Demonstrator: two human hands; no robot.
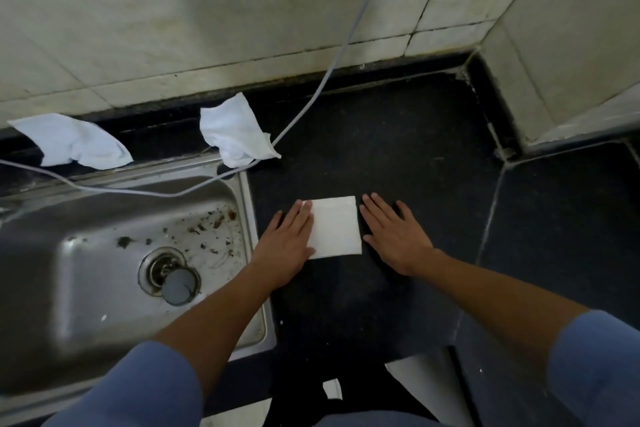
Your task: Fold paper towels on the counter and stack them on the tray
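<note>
A folded white paper towel (pixel 335 227) lies flat and roughly square on the black counter (pixel 398 156). My left hand (pixel 289 246) presses flat on its left edge with straight fingers. My right hand (pixel 394 236) lies flat on the counter just right of the towel, fingers straight, touching or almost touching its right edge. Two crumpled white paper towels lie farther back: one (pixel 235 132) at the sink's far right corner, another (pixel 72 142) on the ledge at the far left. No tray is in view.
A steel sink (pixel 86 253) with a dirty basin and drain plug (pixel 180 286) fills the left side. A grey cable (pixel 304 107) runs from the tiled wall down across the sink's back rim. A tiled pillar (pixel 571 62) juts in at the right.
</note>
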